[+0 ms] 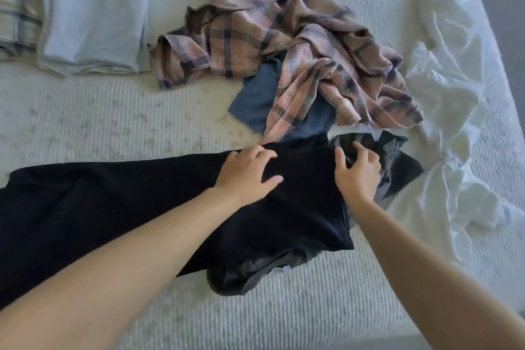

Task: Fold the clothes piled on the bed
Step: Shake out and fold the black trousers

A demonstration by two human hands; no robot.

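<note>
Now, on the L side, a folded light-blue garment (pixel 93 14) is seen stacked beside a folded beige plaid piece (pixel 17 6) at the far-left edge of the bed (pixel 113 111); bare ribbed cover is left between that stack and the black garment (pixel 113 207), which is spread lengthwise across the near part of the mattress, its L end running out of frame. The left hand (pixel 247 173) is laid flat on the black cloth w/ fingers straight and slightly spread, nothing gripped, just pressed down near the garment's R end. Just beside it, the right hand (pixel 359 170) is set at the R edge of the black cloth, fingers bent and dug into the dark grey lining (pixel 397 162) bunched there; the fabric seems pinched, thumb resting apart on the black edge. More grey lining is seen poking out under the near R corner. Behind the hands, a pink-and-navy plaid shirt (pixel 298 51) is heaped in a crumpled pile over a blue garment (pixel 258 99), and the plaid's lower tip is touching the far edge of the black cloth, so room behind is tight. To the R, a rumpled white sheet (pixel 449 111) is bunched along the bed's R side, close to the grey lining. Open cover is left near the front edge, below the black garment.
</note>
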